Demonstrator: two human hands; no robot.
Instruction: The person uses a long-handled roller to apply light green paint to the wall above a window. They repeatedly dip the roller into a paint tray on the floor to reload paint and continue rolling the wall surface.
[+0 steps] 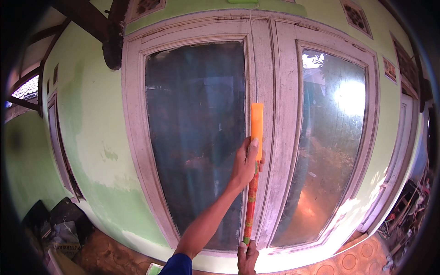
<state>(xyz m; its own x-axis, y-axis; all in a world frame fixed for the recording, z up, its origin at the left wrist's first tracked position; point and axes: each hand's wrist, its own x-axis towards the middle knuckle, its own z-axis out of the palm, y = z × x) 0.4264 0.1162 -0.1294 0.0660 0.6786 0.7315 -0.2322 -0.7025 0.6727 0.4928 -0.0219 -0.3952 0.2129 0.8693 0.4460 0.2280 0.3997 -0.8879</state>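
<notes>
A paint roller with an orange plastic handle (256,118) and a red-and-green patterned extension pole (252,196) stands upright before the window frame. My left hand (244,161) grips the lower part of the orange handle where it meets the pole, thumb on its front. Lower down, my right hand (248,257) is closed round the pole near its bottom. A thin metal rod (255,68) rises from the handle to a green roller (242,1), cut off by the top edge of the view, against the green wall (192,20) above the window.
Two glass panes (196,137) in a pinkish-white wooden frame (285,103) fill the middle. A dark wooden beam (111,48) juts out at upper left. Dark objects (68,220) lie at lower left, and piled clutter (409,206) stands at right beyond the tiled floor (350,261).
</notes>
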